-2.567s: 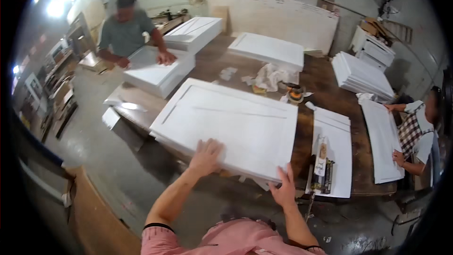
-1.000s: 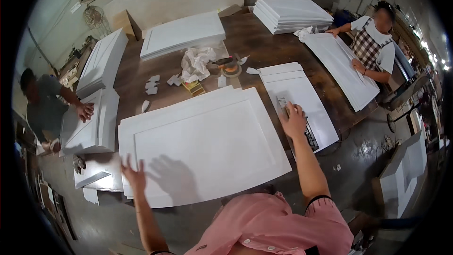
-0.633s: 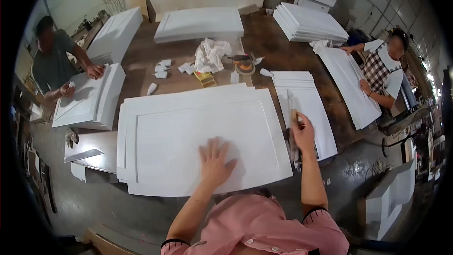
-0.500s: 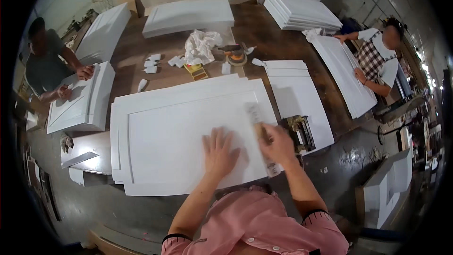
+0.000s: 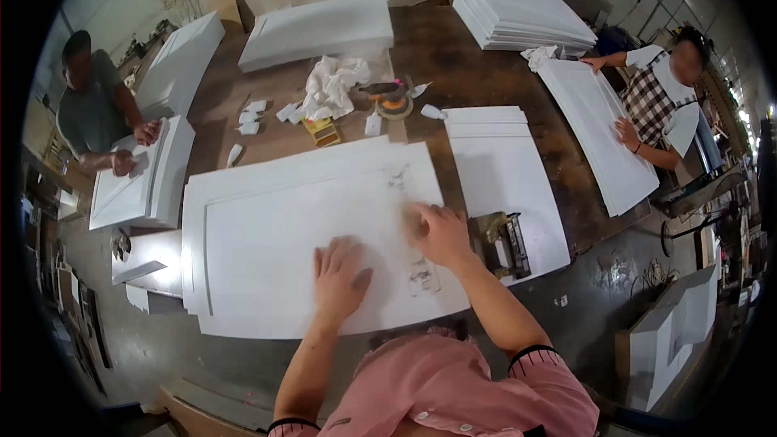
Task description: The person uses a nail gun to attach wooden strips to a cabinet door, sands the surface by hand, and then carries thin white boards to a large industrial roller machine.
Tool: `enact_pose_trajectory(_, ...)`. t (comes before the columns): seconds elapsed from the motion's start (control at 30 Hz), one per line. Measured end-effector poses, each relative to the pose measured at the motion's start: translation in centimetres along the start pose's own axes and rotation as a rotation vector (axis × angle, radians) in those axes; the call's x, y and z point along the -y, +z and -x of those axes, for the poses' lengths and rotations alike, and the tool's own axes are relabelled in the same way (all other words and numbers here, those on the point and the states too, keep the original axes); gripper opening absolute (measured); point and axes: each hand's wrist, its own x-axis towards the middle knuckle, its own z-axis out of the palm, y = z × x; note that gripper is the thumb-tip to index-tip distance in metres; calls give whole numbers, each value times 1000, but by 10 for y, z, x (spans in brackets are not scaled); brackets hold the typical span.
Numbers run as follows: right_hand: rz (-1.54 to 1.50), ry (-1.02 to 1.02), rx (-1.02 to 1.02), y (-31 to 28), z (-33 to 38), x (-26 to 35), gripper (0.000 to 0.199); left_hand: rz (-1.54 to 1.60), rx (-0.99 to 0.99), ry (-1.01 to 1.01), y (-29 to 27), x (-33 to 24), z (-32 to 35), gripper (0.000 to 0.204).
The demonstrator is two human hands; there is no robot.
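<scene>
The white panel (image 5: 275, 243) is stacked over others at the near edge of the table (image 5: 429, 53). The left hand (image 5: 340, 279) is laid flat on it, fingers slightly parted, nothing grasped. The right hand (image 5: 443, 236) is curled around a blurred tool (image 5: 422, 277) over the panel's right part. Beyond, a sander (image 5: 392, 105) is set beside a cloth (image 5: 333, 87).

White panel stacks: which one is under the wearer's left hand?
The front-centre stack, nearest the wearer: the left hand rests on it. The other white stacks lie farther out, clear of that hand.
</scene>
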Motion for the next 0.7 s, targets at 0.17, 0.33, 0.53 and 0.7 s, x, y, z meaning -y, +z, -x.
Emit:
enact_pose_trajectory(0.17,59,54,-184,-20,-45,-128,39,-96,-38,-32,5,-7,-8,46)
enact_pose_trajectory(0.33,310,208,-122,-27,-122,-286,49,-133,2,-47,5,-22,-20,42)
enact_pose_trajectory(0.53,466,186,36,-35,-176,-346,53,-154,41,-103,13,-24,-26,39)
enact_pose_trajectory(0.7,488,52,46,-48,-128,-318,45,-167,32,-103,13,-28,-25,39)
